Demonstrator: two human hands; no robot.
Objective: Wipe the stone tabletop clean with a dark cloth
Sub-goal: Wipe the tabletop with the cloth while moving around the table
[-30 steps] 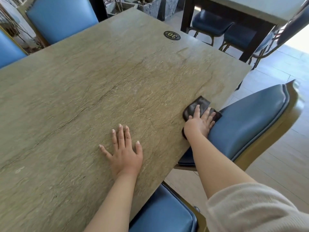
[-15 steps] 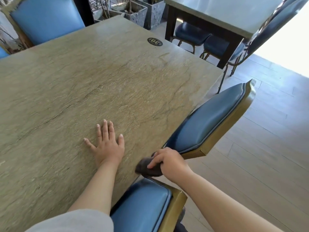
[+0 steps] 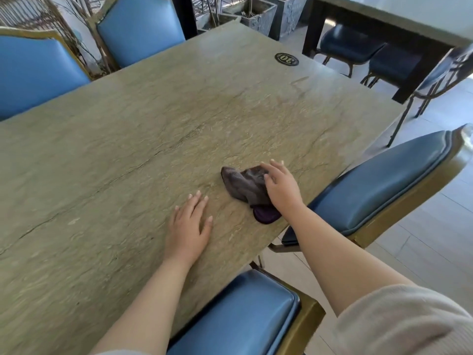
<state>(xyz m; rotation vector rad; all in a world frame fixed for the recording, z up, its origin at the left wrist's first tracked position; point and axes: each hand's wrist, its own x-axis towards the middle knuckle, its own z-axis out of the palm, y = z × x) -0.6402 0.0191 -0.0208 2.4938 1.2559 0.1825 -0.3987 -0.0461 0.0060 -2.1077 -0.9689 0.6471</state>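
Mid-wipe: the right hand [image 3: 281, 189] presses flat-fingered on the bunched dark cloth [image 3: 244, 187] near the counter [image 3: 128, 149] edge, the left hand [image 3: 188, 226] braces flat and empty beside it, and next likely comes a firm sweep inward.

The tabletop [image 3: 128, 155] looks like greenish-tan stone, veined and cracked, with a dull matt finish and a faint sheen toward 12 o'clock. The dark cloth [image 3: 243, 187] is soft, crumpled fabric. The chair seat [image 3: 378, 185] at 3 o'clock is smooth blue leather-like upholstery, slightly glossy, on a brassy frame. The floor [image 3: 435, 252] resembles pale matt planks.
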